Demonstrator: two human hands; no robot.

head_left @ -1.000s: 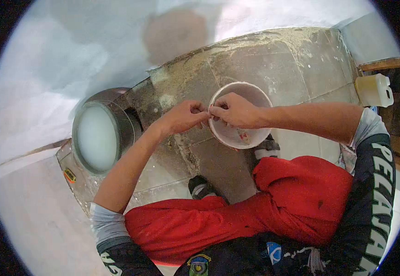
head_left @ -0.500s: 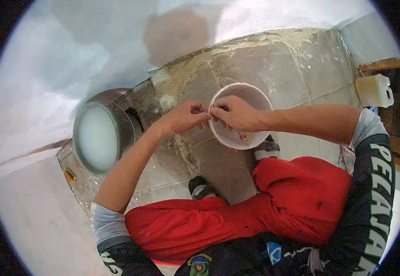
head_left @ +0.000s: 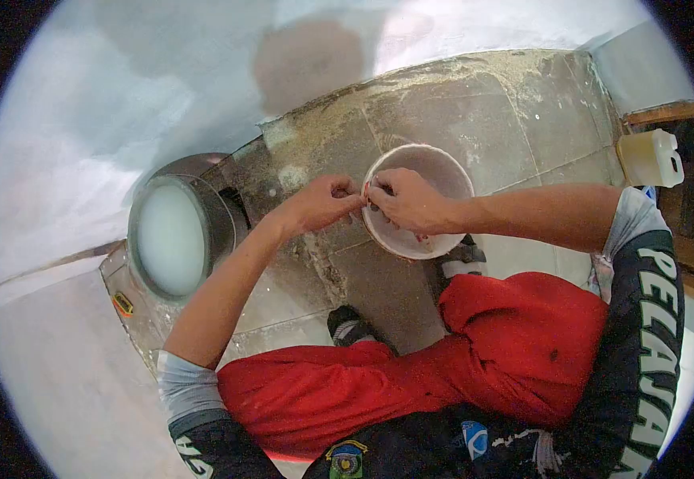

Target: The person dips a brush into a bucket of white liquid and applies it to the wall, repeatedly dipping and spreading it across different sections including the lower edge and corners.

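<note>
A white bucket (head_left: 460,172) with a stained rim stands on the floor in front of me, with small reddish bits inside. My left hand (head_left: 319,206) is just outside its left rim, thumb and fingers closed in a pinch, fingertips at the rim. Over the bucket's opening, my right hand (head_left: 415,201) pinches at the same spot on the left rim, nearly meeting the left fingertips. A tiny reddish speck shows by the right fingertips. Whatever lies between the fingers is too small or hidden to name.
To the left stands a dark tub (head_left: 209,231) of whitish liquid (head_left: 170,239). A small yellow-and-black object (head_left: 122,303) lies near the left wall. A jerrycan (head_left: 646,158) of yellowish liquid is at the right. My feet are close below the bucket on stained tiles (head_left: 442,116).
My right hand has shifted very slightly down and right over the bucket, still pinching at the rim. The left hand has stayed nearly in place.
</note>
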